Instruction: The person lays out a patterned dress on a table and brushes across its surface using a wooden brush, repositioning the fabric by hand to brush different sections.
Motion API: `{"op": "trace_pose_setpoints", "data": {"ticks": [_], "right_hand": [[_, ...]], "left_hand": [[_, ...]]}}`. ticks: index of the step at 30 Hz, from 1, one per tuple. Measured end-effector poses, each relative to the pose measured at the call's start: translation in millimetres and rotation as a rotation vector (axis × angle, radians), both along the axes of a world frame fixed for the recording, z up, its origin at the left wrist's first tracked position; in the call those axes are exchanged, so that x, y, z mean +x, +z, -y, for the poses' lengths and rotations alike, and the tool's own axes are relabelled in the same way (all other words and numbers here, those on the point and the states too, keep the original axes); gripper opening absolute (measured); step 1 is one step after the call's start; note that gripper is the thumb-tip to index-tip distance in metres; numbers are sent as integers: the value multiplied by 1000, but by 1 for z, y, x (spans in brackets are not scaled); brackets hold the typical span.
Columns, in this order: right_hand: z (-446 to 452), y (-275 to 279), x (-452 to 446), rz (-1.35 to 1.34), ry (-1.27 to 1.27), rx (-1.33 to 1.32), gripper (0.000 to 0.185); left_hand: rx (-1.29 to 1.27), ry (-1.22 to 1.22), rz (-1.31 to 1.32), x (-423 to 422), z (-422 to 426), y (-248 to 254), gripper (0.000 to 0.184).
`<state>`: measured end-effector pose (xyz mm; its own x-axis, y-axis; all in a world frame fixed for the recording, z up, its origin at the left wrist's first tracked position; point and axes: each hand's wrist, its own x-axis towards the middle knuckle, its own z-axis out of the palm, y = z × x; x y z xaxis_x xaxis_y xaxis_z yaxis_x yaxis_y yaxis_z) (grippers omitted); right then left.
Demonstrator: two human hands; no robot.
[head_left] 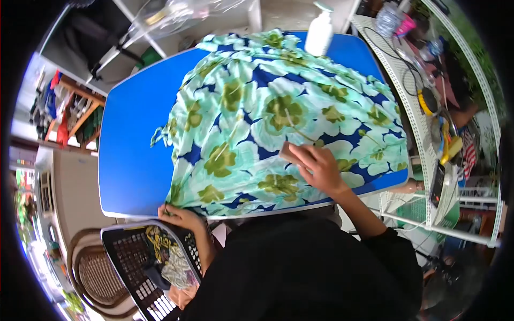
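Observation:
A floral cloth (257, 123) in mint green, white, olive and navy lies spread over a blue table (134, 128), with some wrinkles and gathered edges. At the table's front left edge, my left hand (179, 216) is closed on a corner of the cloth and draws it into folds. My right hand (319, 167) rests over the front middle of the cloth, its fingers closed around a small brownish block (287, 153). Most of that block is under my fingers, so its kind is unclear. Behind the cloth stands a white pump bottle (319, 31), upright on the table.
A black laundry basket (126, 251) with crumpled clothes stands below the table at front left, beside a woven chair (99, 270). Along the right runs a white perforated shelf (399, 80) with cables, tape and tools. Clear plastic wrapping (176, 13) lies at the back.

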<state>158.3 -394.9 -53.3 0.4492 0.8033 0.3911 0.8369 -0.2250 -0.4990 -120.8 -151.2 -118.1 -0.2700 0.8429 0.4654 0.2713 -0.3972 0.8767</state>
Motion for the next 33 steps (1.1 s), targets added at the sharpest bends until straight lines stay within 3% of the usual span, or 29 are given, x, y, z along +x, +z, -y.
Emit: {"op": "trace_pose_setpoints", "data": {"ticks": [1,3,6,7,10,11,12,14,16,19,21,23,25,27,30,32,33], "right_hand": [[12,2,1,44,-39,-123,45],[42,-21,61,109,-260,141,48],[105,-34,124,91,-992,257,48],[112,-29,131,43,-1208,291,47],[89,-35,120,61,-741,312,44],[76,-35,98,-57,-590,209,47],[61,-32,77,-88,-437,193,47],[39,-16,33,-153,-355,128,49],[21,-4,6,-206,-248,143,49],[26,-14,15,-127,-306,118,48],[56,-28,40,-89,-486,56,48],[96,-25,43,-316,-645,176,47],[131,0,29,-456,-727,-30,49],[151,42,17,-855,-626,-350,52],[168,56,39,-784,-126,-544,55],[137,68,58,-708,-176,-255,55],[116,63,71,-664,-248,-109,53]], "left_hand": [[29,12,-7,1,1,3,15],[5,17,-2,4,4,9,15],[40,20,-11,4,3,9,15],[75,47,-145,6,5,10,15],[269,108,-615,15,8,32,16],[382,114,-815,23,16,46,14],[364,-68,-614,35,18,51,8],[221,-473,-500,61,30,69,17],[80,-719,-769,83,40,70,35],[16,-660,-1216,100,45,37,50],[-111,-687,-1245,96,36,41,57],[-169,-639,-1244,79,29,42,56],[-198,-567,-1241,59,18,40,57],[-229,-502,-1209,43,9,37,54],[-280,-401,-1036,40,-9,32,45],[-252,-321,-983,44,-27,23,38],[-239,-415,-984,52,-29,35,35]]}}
